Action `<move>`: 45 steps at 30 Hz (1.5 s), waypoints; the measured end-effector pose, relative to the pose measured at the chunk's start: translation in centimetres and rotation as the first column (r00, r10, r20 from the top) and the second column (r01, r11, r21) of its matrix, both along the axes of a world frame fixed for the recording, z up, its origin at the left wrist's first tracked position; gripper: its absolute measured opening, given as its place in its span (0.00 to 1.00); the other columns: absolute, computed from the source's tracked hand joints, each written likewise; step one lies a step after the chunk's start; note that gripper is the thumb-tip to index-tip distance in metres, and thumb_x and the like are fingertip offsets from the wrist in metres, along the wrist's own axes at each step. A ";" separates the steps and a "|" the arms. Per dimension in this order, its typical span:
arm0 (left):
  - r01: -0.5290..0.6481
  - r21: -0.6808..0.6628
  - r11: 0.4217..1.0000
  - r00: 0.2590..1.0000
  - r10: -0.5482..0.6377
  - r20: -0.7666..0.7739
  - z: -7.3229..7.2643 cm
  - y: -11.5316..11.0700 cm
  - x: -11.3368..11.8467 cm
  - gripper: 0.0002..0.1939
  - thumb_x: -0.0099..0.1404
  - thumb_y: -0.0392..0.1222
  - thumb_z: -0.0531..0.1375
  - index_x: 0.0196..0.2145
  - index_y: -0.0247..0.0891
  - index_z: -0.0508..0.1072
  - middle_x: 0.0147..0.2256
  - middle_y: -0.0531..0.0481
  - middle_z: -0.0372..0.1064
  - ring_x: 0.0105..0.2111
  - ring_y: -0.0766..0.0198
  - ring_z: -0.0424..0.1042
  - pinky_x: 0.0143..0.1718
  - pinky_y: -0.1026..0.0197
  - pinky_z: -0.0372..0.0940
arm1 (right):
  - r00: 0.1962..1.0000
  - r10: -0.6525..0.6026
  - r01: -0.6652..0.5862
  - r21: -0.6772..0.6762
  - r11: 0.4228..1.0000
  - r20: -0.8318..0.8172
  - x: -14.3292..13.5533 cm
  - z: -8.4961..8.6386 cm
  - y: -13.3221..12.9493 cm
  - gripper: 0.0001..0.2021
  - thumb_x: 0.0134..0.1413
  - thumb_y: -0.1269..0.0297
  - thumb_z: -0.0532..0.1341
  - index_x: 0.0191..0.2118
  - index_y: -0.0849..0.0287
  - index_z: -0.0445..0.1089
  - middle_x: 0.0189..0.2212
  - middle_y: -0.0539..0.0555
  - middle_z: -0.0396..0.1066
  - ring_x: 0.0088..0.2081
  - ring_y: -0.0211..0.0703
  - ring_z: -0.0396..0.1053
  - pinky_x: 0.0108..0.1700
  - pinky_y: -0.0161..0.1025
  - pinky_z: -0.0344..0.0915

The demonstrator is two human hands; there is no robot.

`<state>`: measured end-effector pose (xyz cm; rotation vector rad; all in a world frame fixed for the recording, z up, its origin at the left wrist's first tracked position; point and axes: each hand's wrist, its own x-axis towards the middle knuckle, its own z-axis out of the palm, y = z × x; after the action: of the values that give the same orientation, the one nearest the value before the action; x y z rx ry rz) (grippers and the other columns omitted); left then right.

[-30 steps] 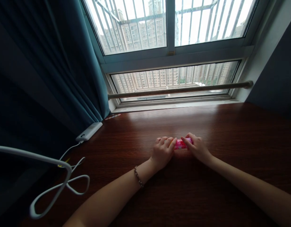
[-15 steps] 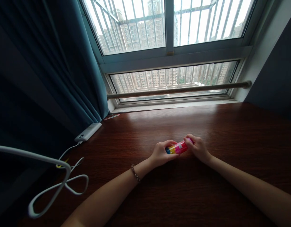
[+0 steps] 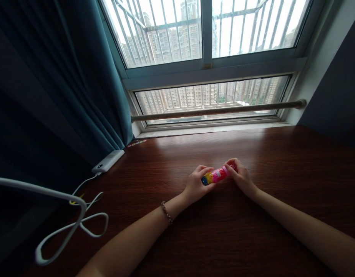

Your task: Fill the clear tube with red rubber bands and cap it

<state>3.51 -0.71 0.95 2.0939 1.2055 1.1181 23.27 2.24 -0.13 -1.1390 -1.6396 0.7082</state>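
A small clear tube (image 3: 216, 176) with blue, yellow and pink-red colours and a pink end lies slantwise between my hands, a little above or on the brown table. My left hand (image 3: 194, 184) is wrapped around its blue-and-yellow end, thumb below and fingers above. The fingers of my right hand (image 3: 242, 178) close round the pink end, which looks like a cap and is partly hidden by them. What fills the tube is too small to make out. A beaded bracelet (image 3: 166, 212) circles my left wrist.
The brown wooden tabletop (image 3: 252, 238) reaches to the window ledge. On the left lies a white power bank or adapter (image 3: 108, 161) beside the blue curtain (image 3: 108, 111). A white cable (image 3: 76, 227) loops at the near left. A metal rail (image 3: 218, 111) crosses the window.
The tube has shifted slightly up and left. My right fingers have changed their hold at the pink end, showing more of it, and my left hand has risen a little.
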 end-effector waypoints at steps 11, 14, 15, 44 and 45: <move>-0.171 -0.130 0.977 0.929 0.204 0.310 -0.7 1.1 -0.5 0.33 0.49 0.46 0.65 0.52 0.38 0.59 0.38 0.48 0.65 0.33 0.65 0.68 0.36 0.62 0.64 | 0.979 0.144 -0.158 -0.090 0.983 -0.146 0.0 0.2 -0.1 0.15 0.52 0.54 0.55 0.40 0.59 0.63 0.31 0.53 0.69 0.29 0.42 0.69 0.31 0.37 0.65; -0.120 -0.179 0.976 0.921 0.177 0.346 -0.6 1.2 -0.6 0.29 0.51 0.47 0.64 0.49 0.36 0.62 0.34 0.49 0.65 0.33 0.65 0.68 0.36 0.62 0.64 | 0.959 0.171 -0.193 -0.081 0.978 -0.226 0.0 0.2 -0.1 0.14 0.51 0.55 0.57 0.40 0.58 0.62 0.39 0.54 0.67 0.34 0.43 0.68 0.34 0.38 0.66; -0.103 -0.187 0.977 0.922 0.164 0.350 -0.6 1.2 -0.6 0.29 0.50 0.47 0.64 0.48 0.36 0.62 0.34 0.49 0.65 0.32 0.65 0.67 0.35 0.63 0.64 | 0.962 0.145 -0.169 -0.085 0.982 -0.232 0.0 0.1 0.1 0.14 0.51 0.54 0.57 0.38 0.58 0.62 0.38 0.54 0.67 0.33 0.42 0.68 0.33 0.37 0.66; -0.097 -0.208 0.973 0.927 0.165 0.336 -0.3 1.0 -0.4 0.23 0.50 0.48 0.64 0.43 0.36 0.67 0.34 0.49 0.66 0.33 0.65 0.67 0.35 0.64 0.62 | 0.986 0.116 -0.133 -0.140 0.981 -0.123 -0.1 -0.7 0.5 0.15 0.52 0.51 0.56 0.38 0.59 0.63 0.26 0.50 0.66 0.23 0.38 0.62 0.26 0.35 0.60; -0.099 -0.209 0.973 0.926 0.167 0.338 -0.3 1.0 -0.4 0.23 0.51 0.48 0.63 0.42 0.36 0.67 0.34 0.49 0.66 0.33 0.65 0.67 0.35 0.64 0.62 | 0.987 0.131 -0.145 -0.158 0.977 -0.095 -0.1 -0.7 0.5 0.15 0.53 0.50 0.54 0.35 0.59 0.64 0.22 0.49 0.65 0.21 0.38 0.62 0.24 0.35 0.59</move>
<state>3.09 0.26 0.67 1.6035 1.2340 1.3191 23.22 2.74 -0.85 -1.1022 -1.6232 0.9834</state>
